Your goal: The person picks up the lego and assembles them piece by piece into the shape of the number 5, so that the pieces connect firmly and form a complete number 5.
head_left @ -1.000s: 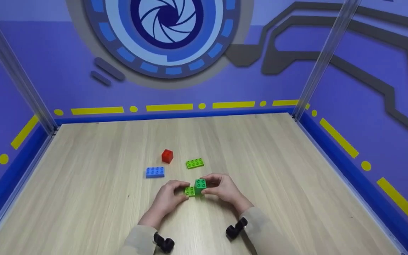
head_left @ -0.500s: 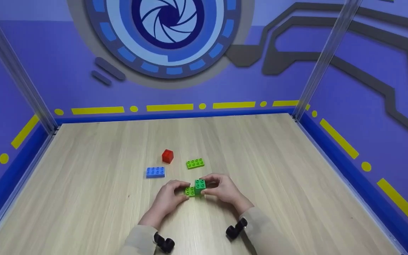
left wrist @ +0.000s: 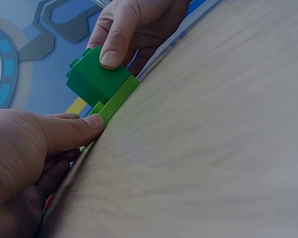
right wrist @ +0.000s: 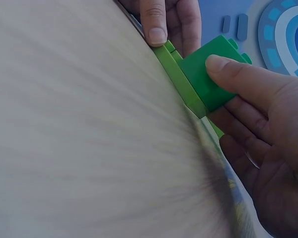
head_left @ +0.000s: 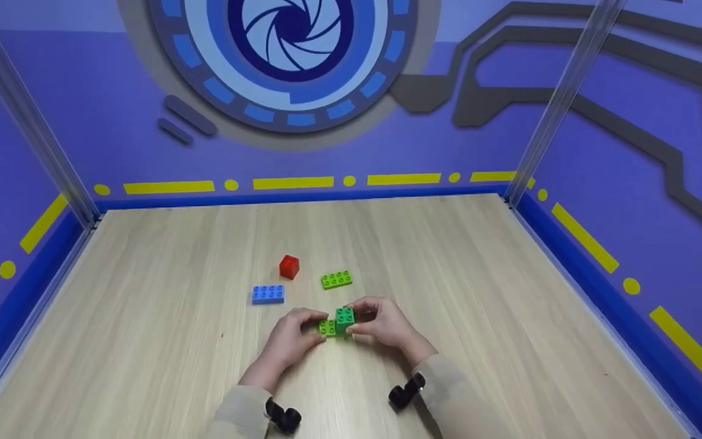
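Observation:
My left hand point(head_left: 292, 342) pinches the left end of a thin light green toy brick point(head_left: 327, 328) between thumb and fingers, low on the table. A taller dark green brick point(head_left: 345, 319), with a square studded top, sits on the right half of that light green brick. Thumb and fingers of my right hand point(head_left: 389, 324) grip the dark green brick by its sides. In the right wrist view the dark green brick point(right wrist: 203, 77) stands close down on the light green one point(right wrist: 176, 74). The left wrist view has my left thumb at the free end of the light green brick point(left wrist: 120, 96).
Beyond the hands lie a blue studded brick point(head_left: 268, 294), a red brick point(head_left: 289, 267) and a second light green flat brick point(head_left: 336, 280). The wooden table point(head_left: 162, 274) is bounded by purple panels point(head_left: 326, 161) at the back and sides.

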`<move>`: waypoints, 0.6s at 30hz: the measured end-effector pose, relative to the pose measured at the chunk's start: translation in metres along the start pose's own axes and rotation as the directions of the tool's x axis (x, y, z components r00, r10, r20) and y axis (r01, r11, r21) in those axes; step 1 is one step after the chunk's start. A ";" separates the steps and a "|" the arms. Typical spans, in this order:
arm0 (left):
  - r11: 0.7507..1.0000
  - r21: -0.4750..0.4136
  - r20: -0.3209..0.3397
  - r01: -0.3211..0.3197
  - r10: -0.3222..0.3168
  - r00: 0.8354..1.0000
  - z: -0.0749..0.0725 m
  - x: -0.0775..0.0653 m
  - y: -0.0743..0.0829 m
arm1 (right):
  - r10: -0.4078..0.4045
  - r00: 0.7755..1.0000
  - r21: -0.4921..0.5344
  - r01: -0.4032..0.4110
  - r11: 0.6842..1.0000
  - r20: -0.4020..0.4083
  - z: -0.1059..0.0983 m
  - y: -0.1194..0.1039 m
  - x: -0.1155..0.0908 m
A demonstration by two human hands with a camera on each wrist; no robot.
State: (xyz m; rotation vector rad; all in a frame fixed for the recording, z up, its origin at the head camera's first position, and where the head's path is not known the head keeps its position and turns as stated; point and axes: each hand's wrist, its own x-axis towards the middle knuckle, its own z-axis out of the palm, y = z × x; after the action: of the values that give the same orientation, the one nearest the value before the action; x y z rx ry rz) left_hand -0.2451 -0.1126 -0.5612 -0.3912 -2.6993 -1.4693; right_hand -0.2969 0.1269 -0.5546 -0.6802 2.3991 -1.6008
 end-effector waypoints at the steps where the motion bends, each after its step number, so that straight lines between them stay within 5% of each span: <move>1: 1.000 0.003 0.000 -0.001 0.001 1.000 -0.001 0.000 0.000 | -0.008 1.000 -0.005 0.008 1.000 -0.001 0.000 0.000 0.001; 18: 1.000 0.017 -0.006 -0.010 0.010 1.000 0.000 0.001 0.000 | -0.001 1.000 0.026 0.001 1.000 -0.003 0.002 0.004 0.000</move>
State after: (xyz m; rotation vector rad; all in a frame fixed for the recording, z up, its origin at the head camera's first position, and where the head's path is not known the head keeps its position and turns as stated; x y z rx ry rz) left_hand -0.2462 -0.1124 -0.5617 -0.3987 -2.6992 -1.4416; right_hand -0.2971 0.1270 -0.5592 -0.6754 2.3764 -1.6315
